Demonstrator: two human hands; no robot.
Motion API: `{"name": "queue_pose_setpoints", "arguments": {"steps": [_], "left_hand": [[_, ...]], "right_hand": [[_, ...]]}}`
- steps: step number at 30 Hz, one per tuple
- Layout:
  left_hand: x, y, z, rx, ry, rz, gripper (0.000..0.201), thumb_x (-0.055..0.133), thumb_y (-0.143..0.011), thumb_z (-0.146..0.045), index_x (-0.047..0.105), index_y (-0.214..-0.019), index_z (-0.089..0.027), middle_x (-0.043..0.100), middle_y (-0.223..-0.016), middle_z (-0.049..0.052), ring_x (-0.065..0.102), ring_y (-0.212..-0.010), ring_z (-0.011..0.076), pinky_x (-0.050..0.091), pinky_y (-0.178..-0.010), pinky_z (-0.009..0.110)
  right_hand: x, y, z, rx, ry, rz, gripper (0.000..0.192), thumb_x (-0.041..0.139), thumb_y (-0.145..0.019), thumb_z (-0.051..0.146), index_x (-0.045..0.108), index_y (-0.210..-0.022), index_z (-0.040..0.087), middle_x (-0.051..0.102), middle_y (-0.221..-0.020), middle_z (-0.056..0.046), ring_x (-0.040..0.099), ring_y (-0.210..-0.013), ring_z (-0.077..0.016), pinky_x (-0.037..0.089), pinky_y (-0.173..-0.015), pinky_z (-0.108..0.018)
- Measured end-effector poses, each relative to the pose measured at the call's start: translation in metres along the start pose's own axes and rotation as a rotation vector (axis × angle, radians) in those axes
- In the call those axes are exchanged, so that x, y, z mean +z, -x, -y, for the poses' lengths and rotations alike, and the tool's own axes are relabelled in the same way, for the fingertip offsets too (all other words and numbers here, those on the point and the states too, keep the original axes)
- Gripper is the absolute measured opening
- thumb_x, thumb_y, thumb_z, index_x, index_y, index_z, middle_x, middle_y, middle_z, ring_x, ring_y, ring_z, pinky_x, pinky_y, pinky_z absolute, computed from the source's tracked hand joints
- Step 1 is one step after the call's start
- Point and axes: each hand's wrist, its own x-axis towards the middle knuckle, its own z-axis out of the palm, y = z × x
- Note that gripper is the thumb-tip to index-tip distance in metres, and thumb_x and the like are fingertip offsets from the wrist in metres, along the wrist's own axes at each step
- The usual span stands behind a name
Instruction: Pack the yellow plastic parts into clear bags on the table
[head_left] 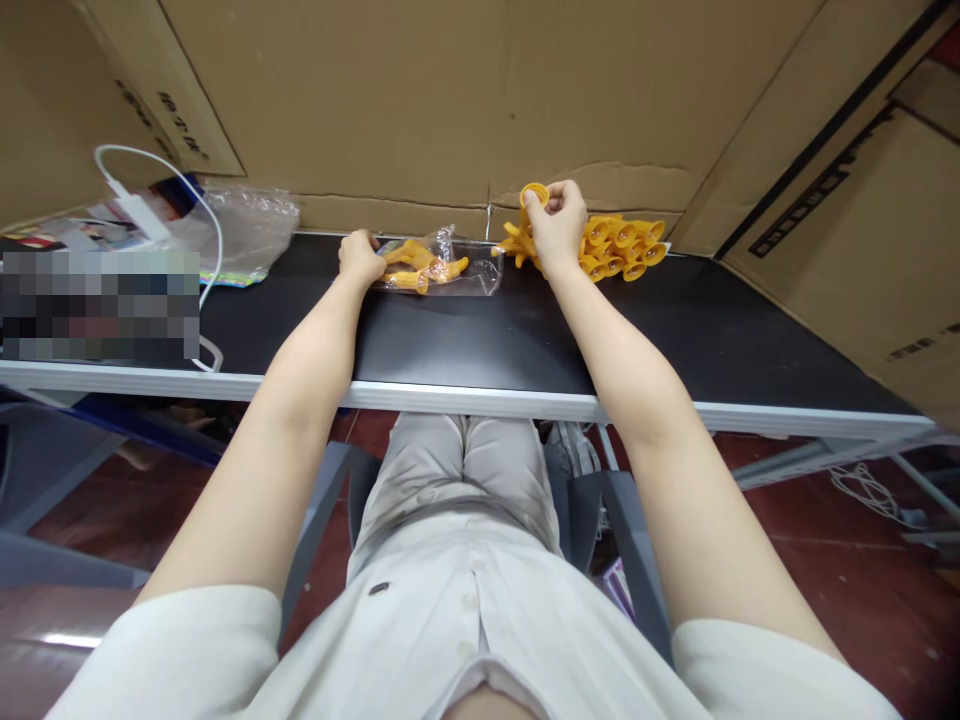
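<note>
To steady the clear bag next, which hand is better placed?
Likely the left hand: it is at one end of the clear bag, while the right hand holds a yellow piece.

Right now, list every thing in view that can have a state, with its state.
Clear bag: partly filled, orange pieces inside
Left hand: curled at bag's left end
Held orange piece: round end up
Right hand: pinching that piece
Orange pile: heaped, round ends showing
Plastic packaging at left: flattened
White cable: looped
Floor cable: loosely coiled
Cardboard: upright, creased
</note>
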Motion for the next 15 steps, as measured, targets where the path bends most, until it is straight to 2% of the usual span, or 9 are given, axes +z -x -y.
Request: {"name": "queue_pose_setpoints", "arguments": {"steps": [1, 3, 6, 8, 11, 15], "left_hand": [[-0.001, 0.001, -0.001, -0.006, 0.001, 0.002, 0.046, 0.081, -0.078, -0.015, 0.080, -0.125, -0.013, 0.074, -0.145, 0.018, 0.061, -0.148, 0.0389, 0.045, -0.131, 0.044], [-0.004, 0.003, -0.003, -0.015, 0.017, 0.003, 0.042, 0.080, -0.083, -0.017, 0.080, -0.124, -0.010, 0.075, -0.144, 0.018, 0.063, -0.146, 0.0370, 0.047, -0.128, 0.040], [-0.007, 0.005, -0.005, -0.019, 0.061, 0.002, 0.037, 0.081, -0.083, -0.023, 0.079, -0.117, -0.009, 0.076, -0.140, 0.015, 0.064, -0.144, 0.0378, 0.048, -0.125, 0.040], [-0.007, 0.005, -0.005, -0.020, 0.087, 0.003, 0.035, 0.084, -0.080, -0.027, 0.078, -0.111, -0.012, 0.078, -0.136, 0.014, 0.065, -0.142, 0.0379, 0.048, -0.123, 0.040], [-0.006, 0.004, -0.003, -0.031, 0.119, -0.006, 0.032, 0.085, -0.080, -0.029, 0.077, -0.107, -0.013, 0.080, -0.129, 0.012, 0.066, -0.137, 0.0357, 0.048, -0.120, 0.040], [-0.004, 0.001, 0.000, -0.039, 0.129, -0.002, 0.024, 0.079, -0.084, -0.020, 0.075, -0.107, -0.012, 0.080, -0.129, 0.009, 0.067, -0.134, 0.0304, 0.047, -0.118, 0.036]], "right_hand": [[-0.005, 0.002, 0.005, 0.052, 0.039, -0.060, 0.043, 0.034, -0.120, 0.054, 0.064, -0.127, 0.025, 0.074, -0.104, -0.010, 0.067, -0.104, -0.0227, 0.057, -0.097, -0.036], [-0.013, 0.009, 0.021, 0.097, 0.110, -0.085, 0.037, 0.041, -0.117, 0.050, 0.065, -0.125, 0.023, 0.074, -0.107, -0.010, 0.070, -0.108, -0.0284, 0.057, -0.100, -0.045], [-0.021, 0.022, 0.050, 0.063, 0.245, 0.097, 0.034, 0.050, -0.112, 0.038, 0.067, -0.127, 0.012, 0.073, -0.113, -0.016, 0.072, -0.120, -0.0380, 0.052, -0.110, -0.056], [-0.022, 0.029, 0.067, 0.063, 0.298, 0.225, 0.033, 0.058, -0.108, 0.032, 0.068, -0.128, 0.008, 0.074, -0.118, -0.020, 0.070, -0.125, -0.0415, 0.049, -0.114, -0.059], [-0.022, 0.036, 0.079, 0.025, 0.241, 0.399, 0.032, 0.065, -0.106, 0.033, 0.073, -0.127, 0.010, 0.076, -0.123, -0.019, 0.070, -0.127, -0.0387, 0.051, -0.115, -0.052], [-0.025, 0.039, 0.077, -0.025, 0.201, 0.571, 0.027, 0.061, -0.106, 0.024, 0.079, -0.123, 0.013, 0.079, -0.126, -0.017, 0.073, -0.123, -0.0324, 0.056, -0.109, -0.042]]}}
